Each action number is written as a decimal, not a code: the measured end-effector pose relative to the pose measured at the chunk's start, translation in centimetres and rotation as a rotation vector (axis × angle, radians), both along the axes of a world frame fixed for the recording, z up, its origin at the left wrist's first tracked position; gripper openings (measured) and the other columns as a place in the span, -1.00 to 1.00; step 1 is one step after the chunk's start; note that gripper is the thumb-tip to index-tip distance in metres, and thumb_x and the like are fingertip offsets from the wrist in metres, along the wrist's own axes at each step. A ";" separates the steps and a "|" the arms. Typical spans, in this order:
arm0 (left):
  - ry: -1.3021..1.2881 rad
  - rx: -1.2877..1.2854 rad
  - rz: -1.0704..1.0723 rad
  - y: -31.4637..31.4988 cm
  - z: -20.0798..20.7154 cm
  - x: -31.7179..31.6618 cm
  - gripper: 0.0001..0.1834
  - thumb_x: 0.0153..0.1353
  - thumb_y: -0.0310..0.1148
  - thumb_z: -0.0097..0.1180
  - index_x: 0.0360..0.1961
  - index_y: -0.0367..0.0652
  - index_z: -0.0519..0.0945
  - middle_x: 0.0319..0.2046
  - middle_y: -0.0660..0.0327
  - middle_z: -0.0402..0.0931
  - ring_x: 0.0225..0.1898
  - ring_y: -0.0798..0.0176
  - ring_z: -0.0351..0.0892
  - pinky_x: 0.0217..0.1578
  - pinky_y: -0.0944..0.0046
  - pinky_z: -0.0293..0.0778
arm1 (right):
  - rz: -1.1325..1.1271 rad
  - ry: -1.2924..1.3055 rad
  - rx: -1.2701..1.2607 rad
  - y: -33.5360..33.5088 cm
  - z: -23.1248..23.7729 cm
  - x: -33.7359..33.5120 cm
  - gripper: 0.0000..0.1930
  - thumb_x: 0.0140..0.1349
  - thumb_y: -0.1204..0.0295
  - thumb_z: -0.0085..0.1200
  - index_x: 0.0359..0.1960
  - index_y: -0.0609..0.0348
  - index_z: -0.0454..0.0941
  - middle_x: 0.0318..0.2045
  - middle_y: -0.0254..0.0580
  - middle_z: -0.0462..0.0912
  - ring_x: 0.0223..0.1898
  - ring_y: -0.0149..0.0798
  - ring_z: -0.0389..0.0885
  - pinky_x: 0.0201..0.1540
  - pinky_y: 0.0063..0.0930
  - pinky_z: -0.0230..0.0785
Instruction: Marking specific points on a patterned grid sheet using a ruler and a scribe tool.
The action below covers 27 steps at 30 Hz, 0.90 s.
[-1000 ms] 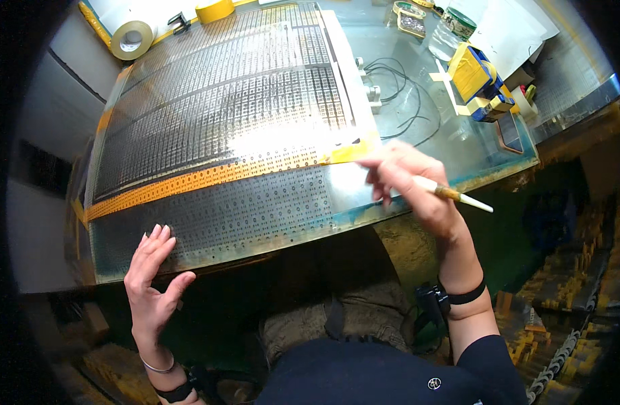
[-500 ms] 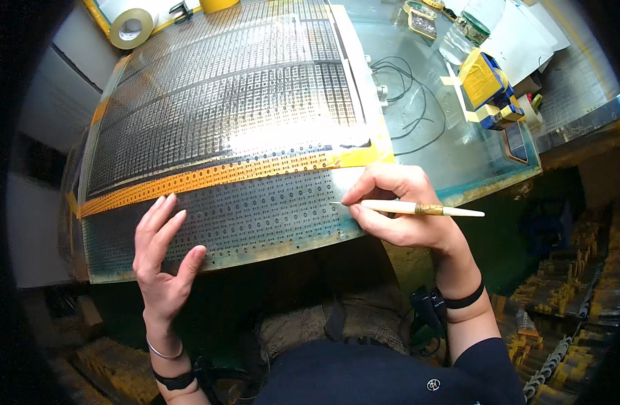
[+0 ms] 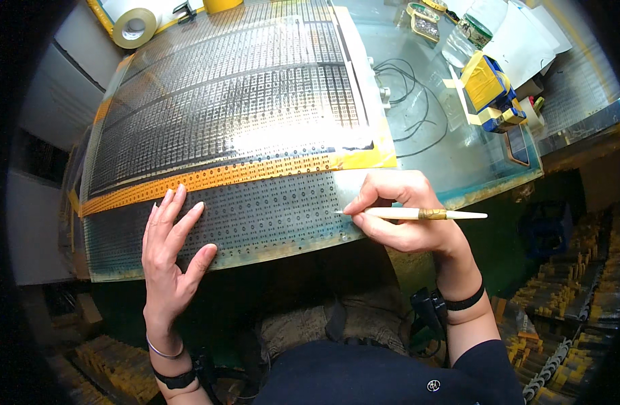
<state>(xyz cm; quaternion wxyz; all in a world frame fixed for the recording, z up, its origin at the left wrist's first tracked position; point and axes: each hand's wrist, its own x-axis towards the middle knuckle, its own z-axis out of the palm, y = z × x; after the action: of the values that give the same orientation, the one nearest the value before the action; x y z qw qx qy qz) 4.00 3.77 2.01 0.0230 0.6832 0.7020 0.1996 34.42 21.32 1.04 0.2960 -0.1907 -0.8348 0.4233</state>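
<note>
Between the thumb and fingers of my right hand (image 3: 401, 212) is a slim tool with a pale handle (image 3: 465, 215) and a brownish band, held like a pen. Its fine tip points left, at the right end of a dark patterned sheet (image 3: 276, 209) with rows of small marks. My left hand (image 3: 171, 250) has its fingers spread over the left part of that sheet, fingertips by the orange strip (image 3: 209, 177). Whether they press on it I cannot tell. Beyond the strip spreads a large glossy patterned panel (image 3: 222, 94), with bright glare near its front right.
A tape roll (image 3: 136, 28) lies at the back left. Right of the panel, dark thin cables (image 3: 421, 108) cross the glass tabletop (image 3: 479, 169). A blue and yellow taped block (image 3: 489, 88), a jar (image 3: 471, 32) and white papers (image 3: 523, 44) stand farther right.
My left hand has shifted right and slightly up along the sheet. My right hand with the tool has moved slightly right and down.
</note>
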 end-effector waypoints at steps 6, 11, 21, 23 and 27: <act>-0.002 -0.001 0.005 0.0 -0.1 0.0 -0.45 0.21 -0.09 0.25 0.18 -0.10 0.58 0.34 -0.01 0.34 0.41 -0.08 0.24 0.41 -0.17 0.03 | -0.036 -0.024 -0.004 -0.1 0.3 -0.1 -0.95 0.01 0.52 0.19 -0.47 0.20 0.67 -0.56 -0.21 0.67 -0.55 -0.29 0.64 -0.41 -0.45 0.47; 0.005 -0.024 0.001 0.0 0.0 0.0 -0.45 0.22 -0.16 0.22 0.20 -0.15 0.55 0.36 -0.02 0.31 0.43 -0.09 0.19 0.43 -0.13 -0.02 | -0.102 -0.047 -0.069 -0.5 0.4 -0.5 -0.93 0.01 0.51 0.19 -0.46 0.21 0.68 -0.57 -0.19 0.66 -0.53 -0.29 0.65 -0.41 -0.45 0.46; 0.004 -0.027 0.001 0.0 0.1 0.1 -0.44 0.22 -0.15 0.21 0.21 -0.17 0.54 0.36 -0.03 0.31 0.44 -0.11 0.17 0.44 -0.11 -0.03 | -0.048 -0.060 -0.289 -0.9 1.1 -0.9 -0.92 0.14 0.47 0.28 -0.35 0.16 0.68 -0.56 -0.39 0.65 -0.50 -0.57 0.57 -0.42 -0.60 0.40; -0.003 0.000 0.005 0.2 -0.1 0.2 -0.46 0.22 -0.12 0.23 0.18 -0.12 0.57 0.33 -0.02 0.35 0.41 -0.11 0.22 0.42 -0.15 0.01 | -0.058 -0.054 -0.177 -1.1 0.8 -1.7 -0.91 0.12 0.45 0.29 -0.38 0.18 0.68 -0.57 -0.33 0.67 -0.52 -0.50 0.62 -0.46 -0.56 0.40; 0.003 0.019 0.007 0.0 0.0 0.0 -0.47 0.21 -0.11 0.25 0.17 -0.10 0.59 0.31 -0.01 0.38 0.39 -0.10 0.26 0.41 -0.16 0.04 | 0.004 -0.054 -0.030 -1.2 0.8 -2.3 -0.90 0.08 0.46 0.31 -0.40 0.21 0.68 -0.53 -0.24 0.70 -0.50 -0.40 0.66 -0.41 -0.53 0.44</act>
<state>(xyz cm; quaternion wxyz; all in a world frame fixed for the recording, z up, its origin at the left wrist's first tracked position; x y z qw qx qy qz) 4.00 3.81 2.00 0.0151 0.6812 0.7026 0.2053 32.12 20.07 1.79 0.2697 -0.2048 -0.8365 0.4309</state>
